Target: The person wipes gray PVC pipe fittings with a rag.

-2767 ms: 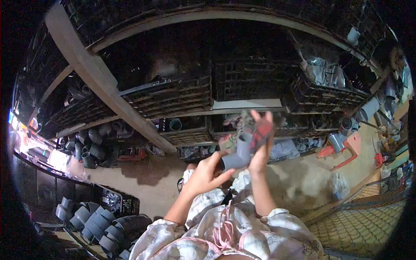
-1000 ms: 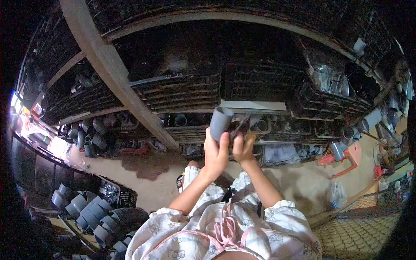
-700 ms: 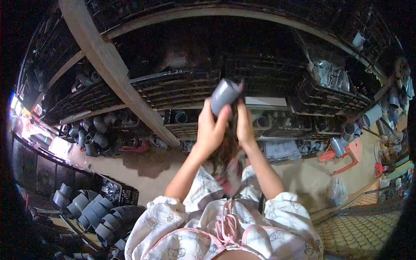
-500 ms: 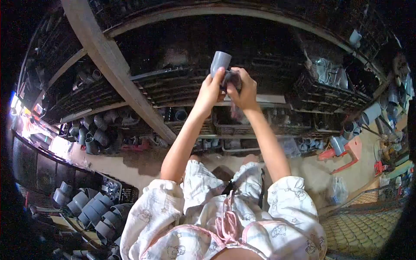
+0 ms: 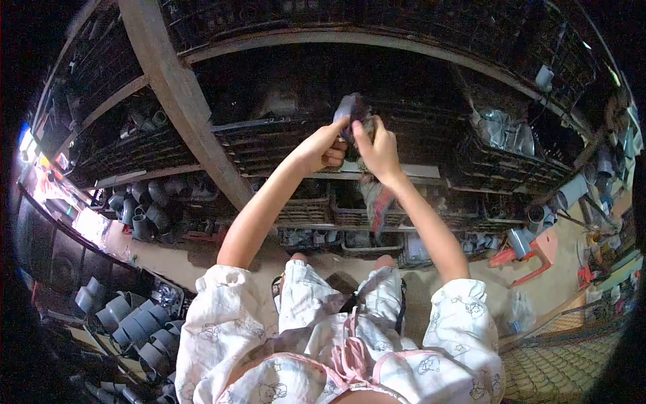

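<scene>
Both arms are stretched forward and up toward the dark shelf. My left hand pinches a grey plastic pipe fitting at its lower end. Just to the right, my right hand grips a dirty rag that hangs down below the fist, with a red patch near its tip. The fitting sits between the two hands, at the front edge of a black crate on the upper shelf.
Wooden shelving with a slanted post holds black crates. Grey pipe fittings fill the lower left shelf, and more are stacked at the bottom left. A crate of plastic-wrapped parts sits at the right. A red stool stands on the floor.
Both hands have risen from chest height to the upper shelf, carrying the grey fitting and the rag. The arms are now almost fully extended.
</scene>
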Action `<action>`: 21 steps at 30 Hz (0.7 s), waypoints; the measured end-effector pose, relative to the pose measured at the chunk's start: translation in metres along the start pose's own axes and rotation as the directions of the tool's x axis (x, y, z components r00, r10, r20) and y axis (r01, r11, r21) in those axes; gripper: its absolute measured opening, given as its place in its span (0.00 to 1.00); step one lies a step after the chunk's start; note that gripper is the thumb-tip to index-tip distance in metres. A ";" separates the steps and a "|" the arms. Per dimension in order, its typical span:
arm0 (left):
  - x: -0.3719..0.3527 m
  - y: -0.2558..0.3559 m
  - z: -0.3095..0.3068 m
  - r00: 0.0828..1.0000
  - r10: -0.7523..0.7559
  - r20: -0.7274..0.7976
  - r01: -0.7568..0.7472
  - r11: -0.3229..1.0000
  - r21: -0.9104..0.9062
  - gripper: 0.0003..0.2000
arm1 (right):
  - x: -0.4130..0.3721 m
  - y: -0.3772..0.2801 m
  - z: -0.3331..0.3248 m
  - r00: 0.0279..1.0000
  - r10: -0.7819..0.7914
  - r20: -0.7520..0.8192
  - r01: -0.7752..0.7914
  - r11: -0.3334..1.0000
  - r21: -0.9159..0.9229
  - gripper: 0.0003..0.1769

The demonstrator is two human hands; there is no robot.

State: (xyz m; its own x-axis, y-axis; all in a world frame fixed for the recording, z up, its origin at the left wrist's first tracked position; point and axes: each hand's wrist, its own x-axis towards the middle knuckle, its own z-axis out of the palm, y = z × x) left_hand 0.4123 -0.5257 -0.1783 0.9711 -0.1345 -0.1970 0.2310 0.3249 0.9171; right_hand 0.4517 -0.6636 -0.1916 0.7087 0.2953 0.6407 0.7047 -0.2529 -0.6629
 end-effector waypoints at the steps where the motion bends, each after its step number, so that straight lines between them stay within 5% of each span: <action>1: -0.002 0.001 0.001 0.996 -0.067 0.058 0.075 0.986 -0.148 0.17 | 0.000 0.003 -0.001 0.988 -0.151 0.023 0.153 0.979 -0.135 0.24; 3: -0.001 -0.003 0.001 0.995 -0.082 0.049 0.088 0.984 -0.153 0.18 | 0.004 0.016 -0.006 0.844 -0.534 0.038 0.520 0.800 -0.301 0.22; 5: -0.008 -0.007 0.005 0.996 -0.058 0.069 0.064 0.993 -0.095 0.18 | 0.009 0.025 -0.016 0.781 -0.610 0.132 0.622 0.743 -0.248 0.22; 7: -0.010 -0.017 0.015 0.981 0.148 -0.125 -0.142 0.988 0.054 0.18 | 0.002 0.023 -0.015 0.890 -0.446 0.094 0.452 0.889 -0.066 0.21; 8: -0.010 -0.020 0.019 0.921 0.329 -0.208 -0.282 0.932 0.226 0.18 | -0.005 0.021 -0.015 0.972 -0.179 0.154 0.173 0.984 0.052 0.18; 9: -0.013 -0.019 0.021 0.803 0.569 -0.175 -0.419 0.750 0.512 0.19 | -0.008 0.022 -0.003 0.989 -0.111 0.095 0.085 0.966 0.245 0.19; 11: -0.023 -0.010 0.023 0.779 0.612 -0.137 -0.355 0.610 0.708 0.20 | -0.014 0.030 0.011 0.883 0.279 0.378 -0.465 0.636 0.616 0.22; 12: -0.023 -0.009 0.021 0.769 0.633 -0.088 -0.352 0.535 0.768 0.21 | -0.016 0.004 0.001 0.741 0.428 0.517 -0.670 0.409 0.620 0.25; 14: -0.027 -0.007 0.018 0.783 0.622 -0.025 -0.298 0.409 0.862 0.22 | -0.017 0.006 0.003 0.691 0.436 0.577 -0.709 0.255 0.657 0.27; 17: -0.050 0.007 0.027 0.859 0.509 0.057 -0.301 0.412 0.860 0.30 | -0.017 0.018 0.013 0.702 0.397 0.591 -0.669 0.083 0.739 0.30; 19: -0.077 0.014 0.033 0.712 0.677 0.189 -0.273 0.019 0.962 0.35 | -0.016 0.001 0.007 0.748 0.421 0.513 -0.619 0.163 0.768 0.31; 21: -0.126 0.053 0.059 0.462 0.781 0.421 -0.500 -0.162 0.851 0.39 | -0.014 0.017 -0.008 0.702 0.129 0.700 -0.712 0.096 0.696 0.29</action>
State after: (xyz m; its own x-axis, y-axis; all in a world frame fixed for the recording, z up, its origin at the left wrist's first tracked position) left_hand 0.2982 -0.5469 -0.0848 0.6042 -0.2026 0.7707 -0.5738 -0.7817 0.2443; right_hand 0.4537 -0.6795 -0.2091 0.5650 0.8199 0.0926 -0.4607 0.4066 -0.7890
